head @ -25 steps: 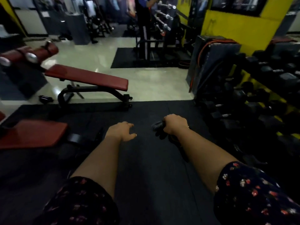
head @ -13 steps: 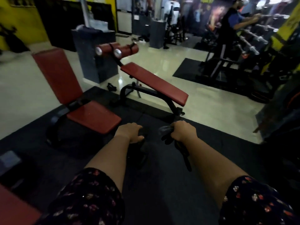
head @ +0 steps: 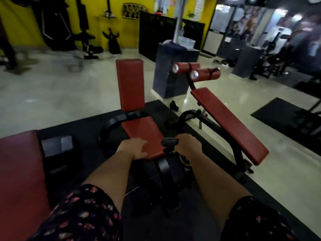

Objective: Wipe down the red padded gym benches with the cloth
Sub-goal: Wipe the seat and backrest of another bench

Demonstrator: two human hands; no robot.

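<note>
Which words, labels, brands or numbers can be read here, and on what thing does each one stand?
No text can be read.
The emblem on the yellow wall: too blurred.
The posters at far right: too blurred.
The seat bench and the cloth: no label shows.

Both forearms are bare below short dark sleeves printed with small red and pale shapes, perhaps flowers; the hands wear nothing.

The upright-backed bench stands ahead; the sloping bench lies just right of it, a pillar behind both.
</note>
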